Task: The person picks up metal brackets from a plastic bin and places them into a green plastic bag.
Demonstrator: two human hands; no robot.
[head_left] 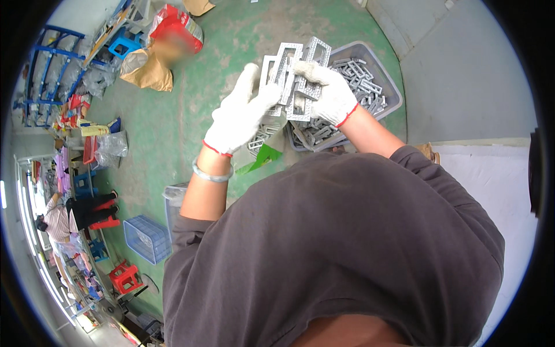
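Note:
My two hands, in white knit gloves with red cuffs, are raised together in front of me. Several silver rectangular metal frames (291, 61) with open centres stand in an overlapping bunch between them. My left hand (236, 118) grips the bunch from the left, its thumb against the frames. From the right, my right hand (332, 92) is closed round the frames, fingers over their edges. Beneath and beyond the right hand, a grey plastic bin (395, 95) holds many similar silver pieces (361, 84). More silver pieces (263, 134) lie below the left hand, partly hidden.
A green sheet (265, 157) lies near my left wrist. Leftward stand a blue crate (145, 238), a red stool (125, 276), a brown paper bag (147, 70) and a red-and-white sack (184, 29). Another person (60, 217) is at a far-left bench. A grey wall panel (462, 75) rises at right.

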